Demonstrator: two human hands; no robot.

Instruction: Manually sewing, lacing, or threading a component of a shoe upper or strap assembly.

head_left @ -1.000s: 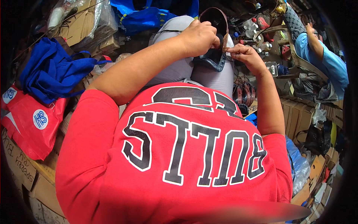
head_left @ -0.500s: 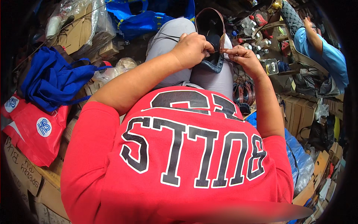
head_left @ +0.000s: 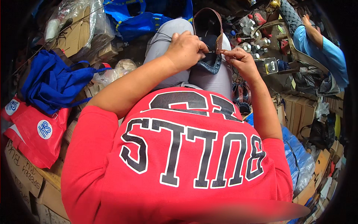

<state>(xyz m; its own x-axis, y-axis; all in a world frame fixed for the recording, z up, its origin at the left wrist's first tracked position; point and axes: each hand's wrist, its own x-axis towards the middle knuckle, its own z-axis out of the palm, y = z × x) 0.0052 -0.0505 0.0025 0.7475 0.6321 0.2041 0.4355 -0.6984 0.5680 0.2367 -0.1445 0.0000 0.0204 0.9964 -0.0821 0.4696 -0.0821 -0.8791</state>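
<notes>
Across the grey-trousered lap [head_left: 164,48] lies a dark shoe with a brown rim [head_left: 210,37], toe pointing far, its blue-edged heel part nearest the body. Over its left side the left hand [head_left: 186,46] is curled nearly closed, fingers bent down onto the shoe's edge. Just right of it the right hand [head_left: 238,59] pinches thumb and forefinger tight on something thin at the rim; what it is cannot be told. Clutter crowds both sides: blue bags [head_left: 52,80] and a red bag [head_left: 33,130] left, cardboard boxes [head_left: 298,108] right, small bottles [head_left: 248,44] far right beside another person's blue sleeve [head_left: 320,52].
</notes>
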